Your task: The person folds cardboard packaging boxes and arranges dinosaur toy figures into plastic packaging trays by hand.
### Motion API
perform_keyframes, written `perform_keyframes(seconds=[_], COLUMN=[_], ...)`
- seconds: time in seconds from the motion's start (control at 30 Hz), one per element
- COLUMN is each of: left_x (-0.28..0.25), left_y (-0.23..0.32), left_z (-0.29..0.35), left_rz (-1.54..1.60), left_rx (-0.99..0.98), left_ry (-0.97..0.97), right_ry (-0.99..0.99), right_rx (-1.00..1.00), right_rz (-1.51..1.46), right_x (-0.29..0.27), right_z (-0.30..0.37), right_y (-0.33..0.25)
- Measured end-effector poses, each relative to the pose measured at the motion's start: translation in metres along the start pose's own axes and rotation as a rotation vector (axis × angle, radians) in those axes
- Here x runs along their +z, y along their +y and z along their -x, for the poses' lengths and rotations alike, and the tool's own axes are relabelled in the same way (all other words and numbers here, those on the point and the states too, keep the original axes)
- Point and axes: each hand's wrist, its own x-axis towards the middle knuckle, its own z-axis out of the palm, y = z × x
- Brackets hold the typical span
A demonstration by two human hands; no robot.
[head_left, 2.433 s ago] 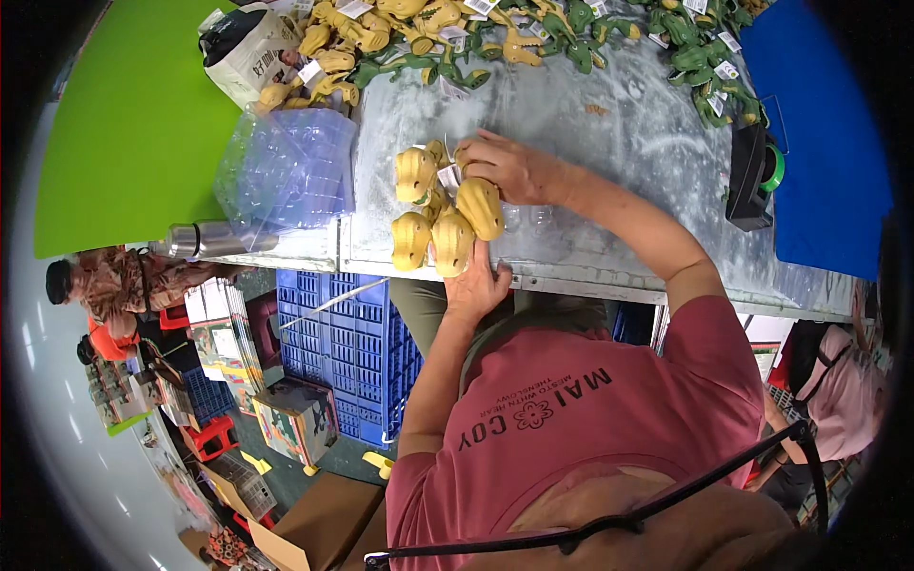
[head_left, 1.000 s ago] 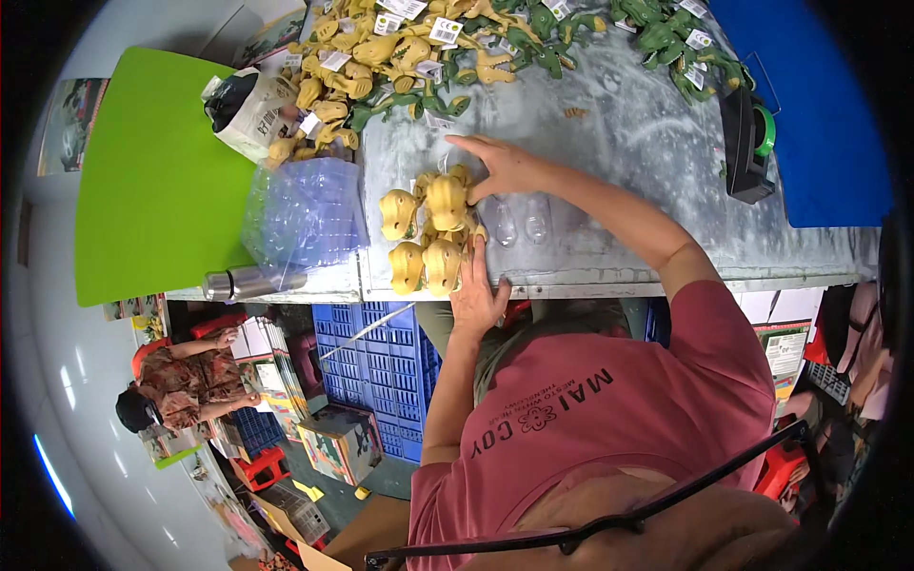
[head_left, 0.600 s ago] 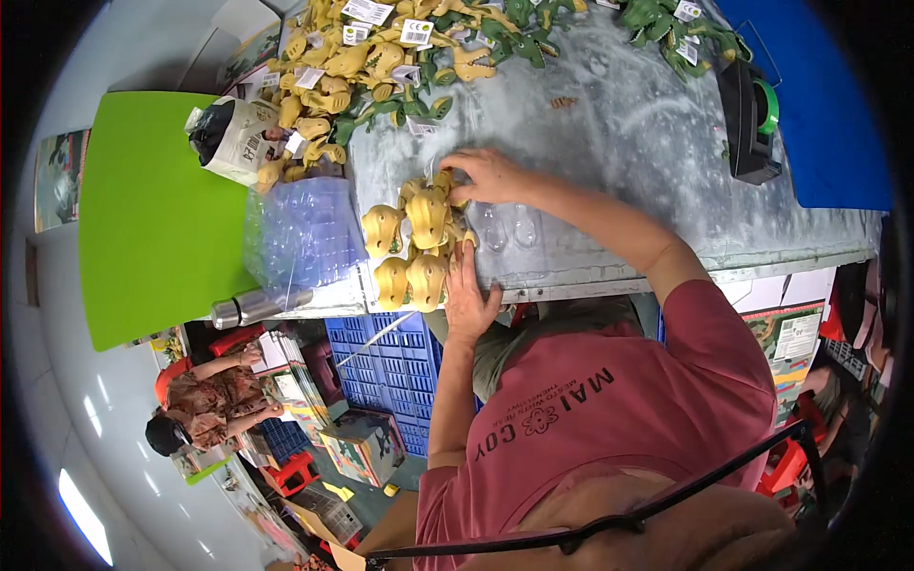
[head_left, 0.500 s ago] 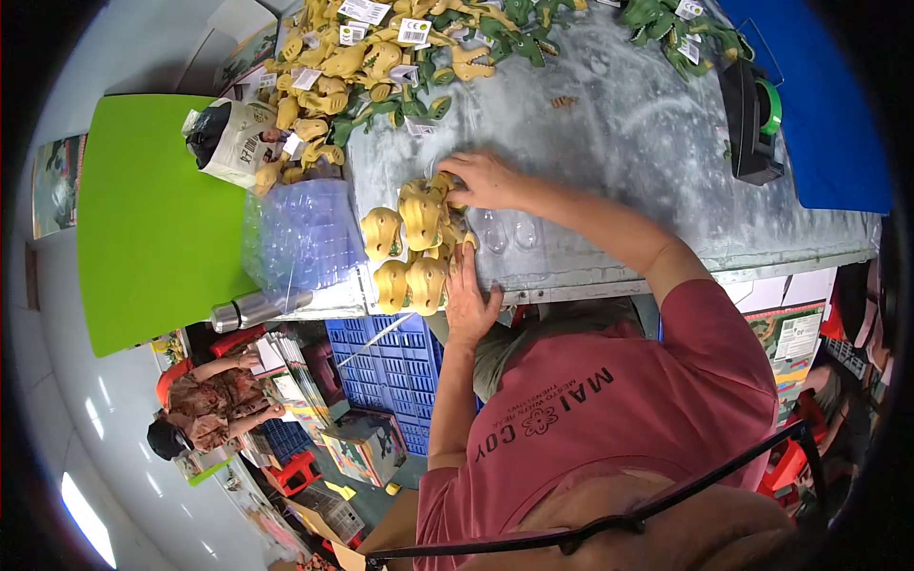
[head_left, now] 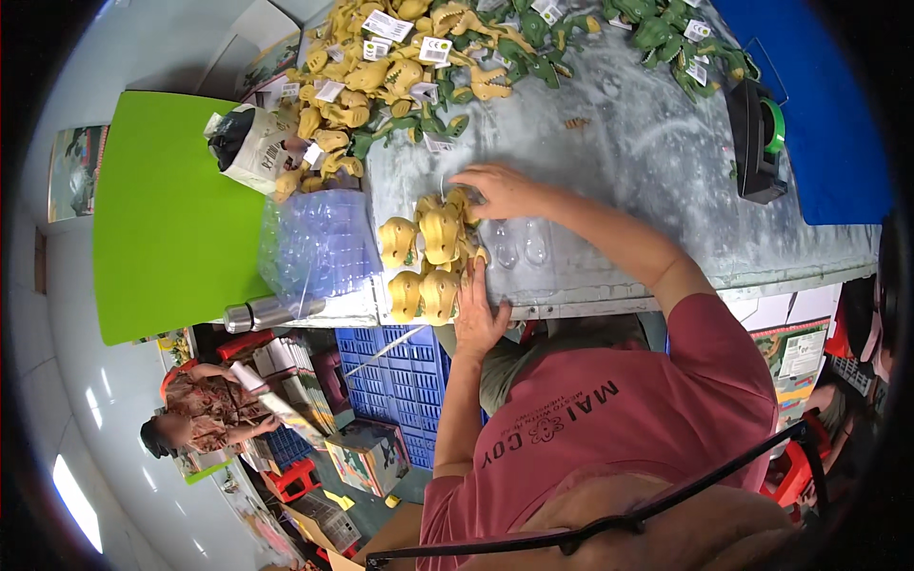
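Left hand (head_left: pixel 478 309): lower centre of the frame, at the near table edge; fingers spread flat against the side of the clear blister tray (head_left: pixel 495 249), clamped on nothing.
Right hand (head_left: pixel 497 188): centre of the frame, fingers curled down onto a yellow dinosaur toy (head_left: pixel 455 202) at the tray's far row; whether it pinches the toy or only presses it, I cannot tell.
Tray: lies on the grey table (head_left: pixel 647 181), left of centre, just beside the near edge.
Done: four yellow dinosaurs (head_left: pixel 424 262) sit in the tray's left half, two rows of two, with a fifth under the right hand.
Left: at least two clear pockets (head_left: pixel 521 246) on the right of the tray look unfilled (glare hides any further ones), so the tray seems a little over half full.
Supply: a heap of loose yellow dinosaurs (head_left: pixel 381 67) with paper tags at upper centre, green dinosaurs (head_left: pixel 666 38) to upper right.
Nearby: stack of clear trays (head_left: pixel 309 243) left of the filled one; black tape dispenser (head_left: pixel 757 143) at the right.
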Motion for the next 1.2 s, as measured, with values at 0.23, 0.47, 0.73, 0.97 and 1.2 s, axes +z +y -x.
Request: perform_keyframes(seconds=[0.23,0.47,0.73,0.97,1.2], left_x=[-0.003,-0.013,-0.025,-0.021,-0.007], left_y=[-0.002,-0.031,-0.039,-0.021,-0.001], left_z=[-0.012,-0.009,-0.006,0.005,-0.004], left_rz=[0.059,0.023,-0.039,-0.093,-0.135], left_rx=[0.030,0.017,0.060,0.078,0.108], left_ry=[0.124,0.141,0.079,0.132,0.062], right_ry=[0.390,0.101,-0.102,-0.167,-0.132], right_rx=[-0.096,0.109,0.342,0.391,0.206], right_rz=[0.432,0.373,0.242,0.070,-0.105], right_x=[-0.003,-0.019,-0.085,-0.109,-0.081], right_z=[-0.078,-0.071,-0.009,0.041,0.056], right_y=[0.040,0.039,0.017,-0.003,0.020])
